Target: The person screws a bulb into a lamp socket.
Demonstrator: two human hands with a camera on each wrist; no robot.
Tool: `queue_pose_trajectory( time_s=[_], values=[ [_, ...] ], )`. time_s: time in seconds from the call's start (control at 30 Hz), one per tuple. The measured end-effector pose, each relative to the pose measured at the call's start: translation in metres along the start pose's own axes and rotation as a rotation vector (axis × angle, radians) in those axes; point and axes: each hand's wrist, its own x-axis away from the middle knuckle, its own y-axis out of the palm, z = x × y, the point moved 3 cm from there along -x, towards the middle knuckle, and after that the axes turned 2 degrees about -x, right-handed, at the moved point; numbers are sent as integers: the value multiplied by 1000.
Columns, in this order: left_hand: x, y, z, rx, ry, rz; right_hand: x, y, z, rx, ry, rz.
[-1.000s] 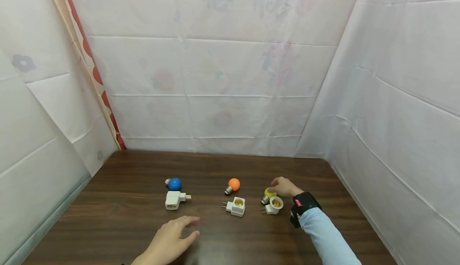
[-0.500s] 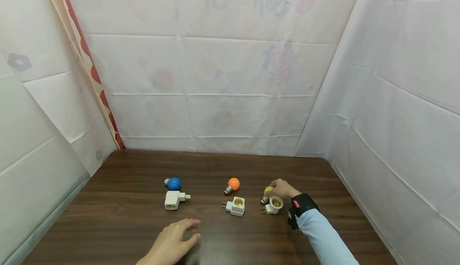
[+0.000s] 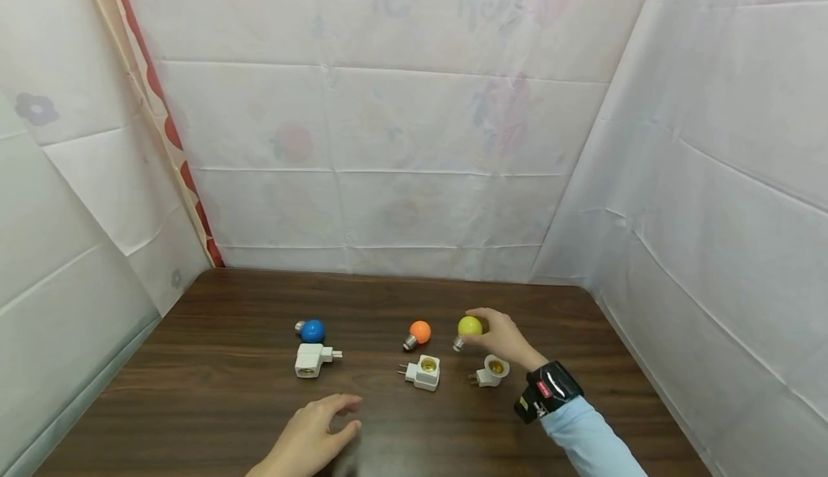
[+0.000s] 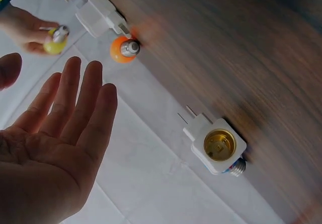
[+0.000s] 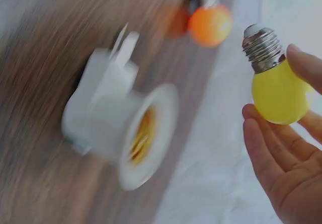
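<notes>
My right hand (image 3: 503, 335) holds a yellow light bulb (image 5: 280, 93) between thumb and fingers, its metal screw base pointing down and left in the head view. Just in front of that hand lies a white plug-in lamp socket (image 3: 494, 371) with a round flared rim and brass inside. My left hand (image 3: 312, 430) hovers low over the front of the table, fingers relaxed and holding nothing. Nearest to it are a square white plug-in socket (image 3: 424, 372) and another white plug-in socket (image 3: 312, 360) at the left.
An orange bulb (image 3: 420, 332) lies behind the middle socket, and a blue bulb (image 3: 313, 331) behind the left one. The dark wooden table (image 3: 246, 319) is bordered by white cloth (image 3: 401, 139) at the back and both sides.
The right hand has taken the yellow bulb from behind the flared socket and moved it up and slightly left. The left hand has hardly moved.
</notes>
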Motion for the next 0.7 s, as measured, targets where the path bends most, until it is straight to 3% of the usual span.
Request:
queue_pose_trajectory(
  time_s=[0.13,0.37,0.47,0.6,0.7],
  values=[
    [-7,2,3,135,32,10,17,4,-30,-51,-146,-27],
    [-41,3,23,555,14,93,40,21,-70,-167,-267,-147],
    [-54,4,35,635,0,73,45,29,-82,-175,-323,-182],
    [-62,8,46,688,12,11,51,37,-93,-81,-420,-135],
    [-64,10,50,710,21,0,53,41,-97,-56,-445,-99]
  ],
)
